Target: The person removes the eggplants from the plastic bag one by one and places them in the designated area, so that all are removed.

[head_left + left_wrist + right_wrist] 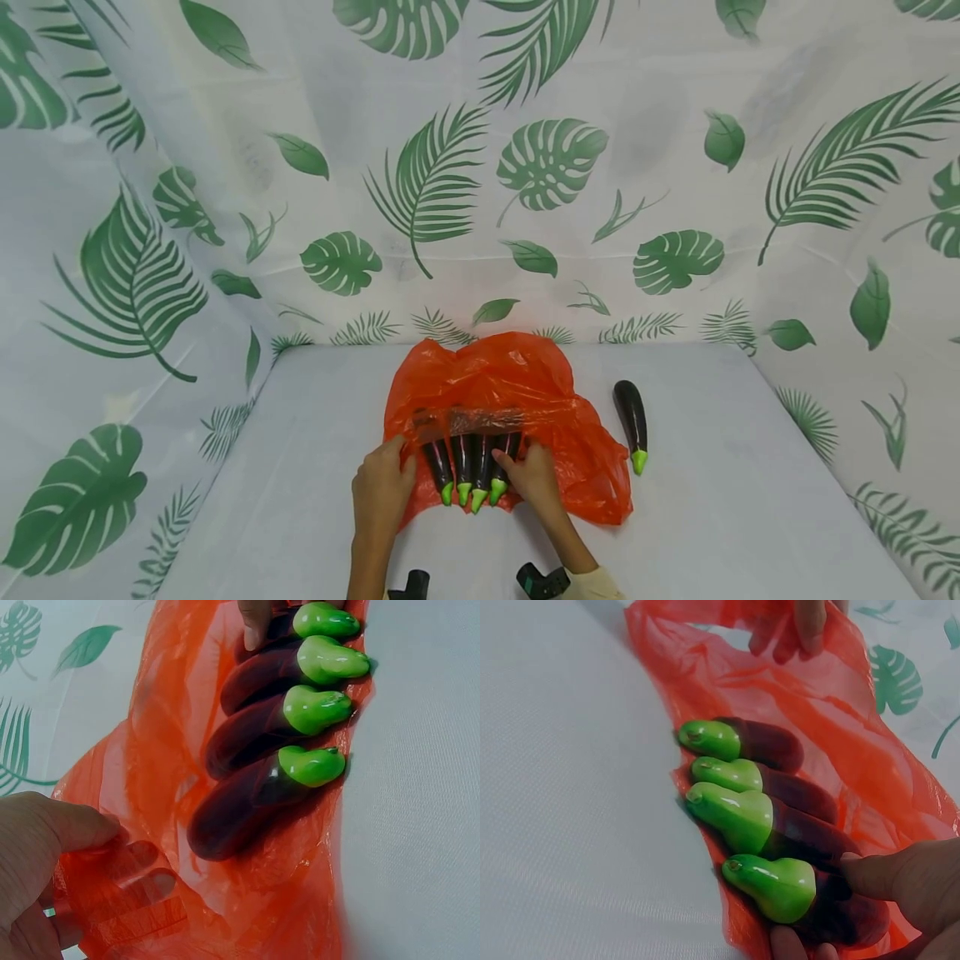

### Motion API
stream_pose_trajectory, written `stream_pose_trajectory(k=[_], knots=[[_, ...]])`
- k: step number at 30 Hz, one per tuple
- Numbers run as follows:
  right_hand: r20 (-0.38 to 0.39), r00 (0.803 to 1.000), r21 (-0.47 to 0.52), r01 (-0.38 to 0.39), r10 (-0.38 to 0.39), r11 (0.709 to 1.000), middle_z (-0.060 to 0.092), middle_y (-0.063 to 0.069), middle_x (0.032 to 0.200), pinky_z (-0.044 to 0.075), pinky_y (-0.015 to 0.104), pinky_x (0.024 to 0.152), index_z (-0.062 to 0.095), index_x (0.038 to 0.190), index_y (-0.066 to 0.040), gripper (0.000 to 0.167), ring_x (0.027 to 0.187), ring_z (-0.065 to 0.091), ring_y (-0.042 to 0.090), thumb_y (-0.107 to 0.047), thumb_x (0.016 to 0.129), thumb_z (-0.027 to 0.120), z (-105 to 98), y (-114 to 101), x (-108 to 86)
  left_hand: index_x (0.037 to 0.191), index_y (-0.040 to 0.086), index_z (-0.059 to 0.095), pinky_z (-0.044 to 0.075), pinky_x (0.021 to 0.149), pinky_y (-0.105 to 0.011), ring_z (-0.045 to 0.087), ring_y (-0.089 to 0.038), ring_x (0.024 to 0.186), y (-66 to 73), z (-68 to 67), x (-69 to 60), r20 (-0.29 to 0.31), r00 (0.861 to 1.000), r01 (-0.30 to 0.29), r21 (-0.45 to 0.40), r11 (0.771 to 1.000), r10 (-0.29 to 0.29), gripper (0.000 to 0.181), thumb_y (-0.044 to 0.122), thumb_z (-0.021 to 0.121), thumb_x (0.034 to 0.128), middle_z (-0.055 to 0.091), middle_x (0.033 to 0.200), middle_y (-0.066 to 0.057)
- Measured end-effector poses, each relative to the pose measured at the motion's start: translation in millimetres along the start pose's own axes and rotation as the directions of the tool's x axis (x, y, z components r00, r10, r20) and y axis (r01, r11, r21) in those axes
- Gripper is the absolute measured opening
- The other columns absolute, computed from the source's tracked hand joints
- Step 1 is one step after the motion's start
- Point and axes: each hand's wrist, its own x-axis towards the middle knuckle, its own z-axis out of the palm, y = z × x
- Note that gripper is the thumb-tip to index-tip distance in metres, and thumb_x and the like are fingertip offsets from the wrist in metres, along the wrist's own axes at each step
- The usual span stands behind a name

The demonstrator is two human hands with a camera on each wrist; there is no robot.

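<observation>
Eggplants (480,471), four side by side, lie between my left hand (378,483) and my right hand (536,477), at the mouth of a red bag (487,367). Nearest to me, on this side of the fingers, are their green caps (731,814), all pointing the same way; I take that alignment to be for a neat fit, dark ends leading inward.

At the fingers themselves, the right ones grasp the end eggplant (844,915) of the row, thumb on its dark body and other fingertips on the opposite side, probably keeping the row snug. My left fingers pinch the thin film, apart from the eggplants, thumb on one face and fingertips showing red through it; I judge this holds the mouth spread.

Just beyond the fingers, film covers the dark ends, and the slack lies rumpled farther on. Right of the right fingers and a little beyond, a lone eggplant (632,417) rests outside the bag on the white table (712,475). Farthest off is a leaf-printed sheet (675,196).
</observation>
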Motion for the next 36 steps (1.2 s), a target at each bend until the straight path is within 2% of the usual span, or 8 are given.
stream_pose_trajectory(k=[4, 11, 18, 23, 28, 33, 36], knots=[[-0.005, 1.000, -0.015, -0.006, 0.006, 1.000, 0.064, 0.020, 0.089, 0.048, 0.032, 0.063, 0.056, 0.109, 0.012, 0.046, 0.078, 0.058, 0.023, -0.018, 0.081, 0.078, 0, 0, -0.6, 0.088, 0.010, 0.066, 0.037, 0.050, -0.025, 0.048, -0.014, 0.055, -0.8, 0.3, -1.3, -0.006, 1.000, -0.002, -0.005, 1.000, 0.002, 0.005, 0.010, 0.070, 0.0853, 0.062, 0.068, -0.004], [0.013, 0.999, -0.006, -0.050, 0.050, 0.999, 0.063, 0.019, 0.087, 0.043, 0.029, 0.057, 0.055, 0.111, 0.015, 0.048, 0.073, 0.055, 0.022, -0.017, 0.082, 0.076, 3, 1, -3.2, 0.089, 0.009, 0.066, 0.037, 0.050, -0.024, 0.047, -0.012, 0.054, -0.7, -0.4, -5.2, 0.008, 1.000, 0.012, -0.014, 1.000, -0.012, 0.006, 0.009, 0.070, 0.0852, 0.060, 0.066, -0.003], [0.013, 0.995, 0.025, -0.095, 0.094, 0.995, 0.064, 0.022, 0.091, 0.050, 0.029, 0.056, 0.053, 0.115, 0.014, 0.047, 0.072, 0.058, 0.021, -0.015, 0.084, 0.074, 5, 2, -2.8, 0.089, 0.009, 0.066, 0.038, 0.050, -0.024, 0.048, -0.012, 0.054, -1.5, -0.7, -4.4, 0.001, 1.000, 0.001, -0.016, 1.000, -0.001, 0.005, 0.010, 0.070, 0.0856, 0.062, 0.068, -0.004], [0.011, 0.996, 0.039, -0.091, 0.091, 0.995, 0.064, 0.024, 0.095, 0.055, 0.035, 0.062, 0.053, 0.116, 0.014, 0.046, 0.076, 0.061, 0.023, -0.013, 0.084, 0.073, 4, 4, -2.0, 0.089, 0.010, 0.065, 0.037, 0.050, -0.024, 0.047, -0.013, 0.054, -1.8, -0.5, -3.6, 0.001, 1.000, 0.001, -0.016, 1.000, -0.001, 0.005, 0.010, 0.069, 0.0857, 0.059, 0.066, -0.003], [0.011, 0.994, 0.052, -0.107, 0.106, 0.993, 0.064, 0.024, 0.095, 0.054, 0.034, 0.061, 0.052, 0.115, 0.014, 0.046, 0.077, 0.061, 0.023, -0.013, 0.084, 0.073, 2, 4, -4.4, 0.088, 0.010, 0.065, 0.036, 0.050, -0.023, 0.047, -0.011, 0.054, -0.7, 0.6, -5.0, 0.015, 1.000, 0.011, -0.015, 1.000, -0.011, 0.005, 0.010, 0.069, 0.0861, 0.057, 0.065, -0.001], [0.045, 0.990, 0.086, -0.140, 0.137, 0.986, 0.063, 0.024, 0.090, 0.054, 0.031, 0.055, 0.052, 0.113, 0.016, 0.045, 0.071, 0.062, 0.021, -0.014, 0.086, 0.071, -5, 1, -5.6, 0.086, 0.010, 0.064, 0.035, 0.049, -0.024, 0.045, -0.012, 0.053, 0.5, -0.7, -3.1, 0.004, 1.000, -0.001, -0.005, 1.000, 0.001, 0.006, 0.010, 0.070, 0.0857, 0.055, 0.062, -0.001], [0.083, 0.979, 0.118, -0.197, 0.188, 0.973, 0.061, 0.024, 0.091, 0.055, 0.031, 0.054, 0.050, 0.115, 0.017, 0.048, 0.069, 0.063, 0.020, -0.017, 0.087, 0.070, -9, 0, -4.9, 0.087, 0.011, 0.064, 0.036, 0.049, -0.024, 0.046, -0.012, 0.053, 0.9, -1.4, -1.5, -0.004, 1.000, -0.005, -0.003, 1.000, 0.005, 0.005, 0.011, 0.070, 0.0858, 0.055, 0.062, -0.001]])
